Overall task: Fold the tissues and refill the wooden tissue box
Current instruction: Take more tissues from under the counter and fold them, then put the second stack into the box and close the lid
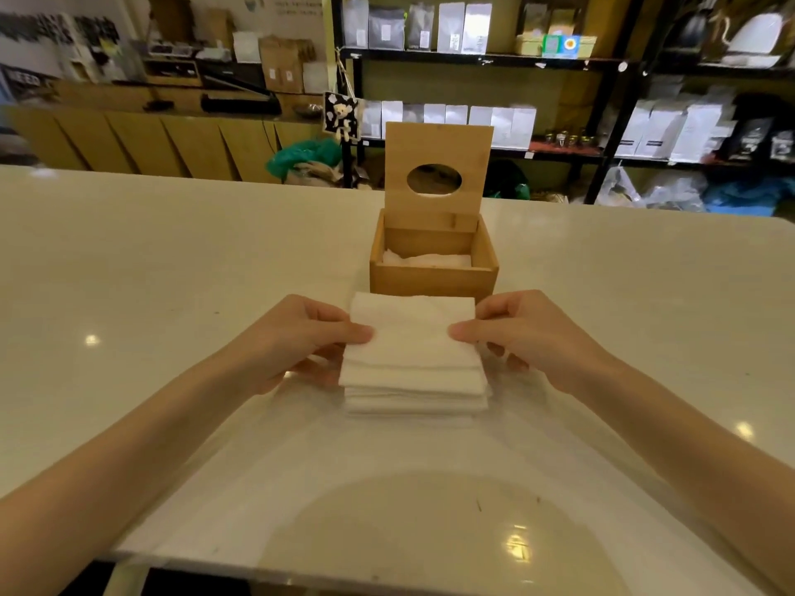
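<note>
While the left hand (297,337) and right hand (529,333) pinch the side edges of the top folded tissue (413,337), thumbs above and fingers (507,359) tucked beneath, the tissue stack (415,397) sits mid-worktop (129,273), just in front of the wooden tissue box (432,277). Its lid (439,165) stands upright, and a few tissues lie inside. Lifting unevenly could let the soft sheet sag and unfold, or drag lower sheets askew. A careless reach could knock the lid shut. Shelf packages behind carry labels too blurred to read.
</note>
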`<act>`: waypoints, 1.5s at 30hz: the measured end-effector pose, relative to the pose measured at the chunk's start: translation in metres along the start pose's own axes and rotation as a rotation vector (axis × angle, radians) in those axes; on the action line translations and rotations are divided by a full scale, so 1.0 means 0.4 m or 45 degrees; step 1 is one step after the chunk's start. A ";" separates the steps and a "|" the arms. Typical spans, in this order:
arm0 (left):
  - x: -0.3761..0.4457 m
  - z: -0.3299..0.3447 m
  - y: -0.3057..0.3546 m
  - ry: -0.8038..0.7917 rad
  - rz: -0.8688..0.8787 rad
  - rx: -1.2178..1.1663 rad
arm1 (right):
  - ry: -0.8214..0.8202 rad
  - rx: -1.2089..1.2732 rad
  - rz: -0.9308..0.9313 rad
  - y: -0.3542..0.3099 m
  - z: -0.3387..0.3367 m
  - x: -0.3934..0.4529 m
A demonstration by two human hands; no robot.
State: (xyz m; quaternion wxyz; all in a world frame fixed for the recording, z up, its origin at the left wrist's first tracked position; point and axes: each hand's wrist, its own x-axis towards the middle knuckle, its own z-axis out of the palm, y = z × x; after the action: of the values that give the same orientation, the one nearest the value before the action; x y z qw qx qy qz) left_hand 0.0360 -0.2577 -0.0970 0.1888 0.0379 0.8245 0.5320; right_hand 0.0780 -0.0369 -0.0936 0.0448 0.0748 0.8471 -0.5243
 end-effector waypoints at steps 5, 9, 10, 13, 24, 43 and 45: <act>0.014 -0.002 -0.004 0.058 0.117 0.447 | 0.077 -0.464 -0.058 0.002 -0.002 -0.002; 0.037 -0.013 -0.015 0.080 0.179 0.816 | 0.111 -0.584 -0.092 0.019 -0.011 0.002; 0.040 -0.019 -0.019 0.004 0.180 0.881 | 0.065 -0.598 -0.090 0.023 -0.011 0.002; 0.041 -0.037 -0.028 -0.242 0.190 0.914 | -0.101 -0.605 -0.049 0.044 0.004 -0.005; 0.027 -0.014 0.016 -0.433 0.088 0.539 | -0.134 -0.506 -0.020 0.048 0.030 -0.028; -0.038 -0.033 0.091 -0.432 0.012 0.035 | -0.213 -0.067 -0.060 -0.057 -0.064 -0.073; -0.035 -0.041 0.098 -0.477 -0.076 -0.228 | -0.145 -0.002 -0.059 -0.075 -0.088 -0.063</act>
State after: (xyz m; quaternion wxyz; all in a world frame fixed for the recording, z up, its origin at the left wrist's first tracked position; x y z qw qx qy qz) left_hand 0.0376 -0.2585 -0.0522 0.3572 0.0948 0.7252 0.5809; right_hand 0.0976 -0.0207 -0.0476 0.0808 0.0250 0.8452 -0.5278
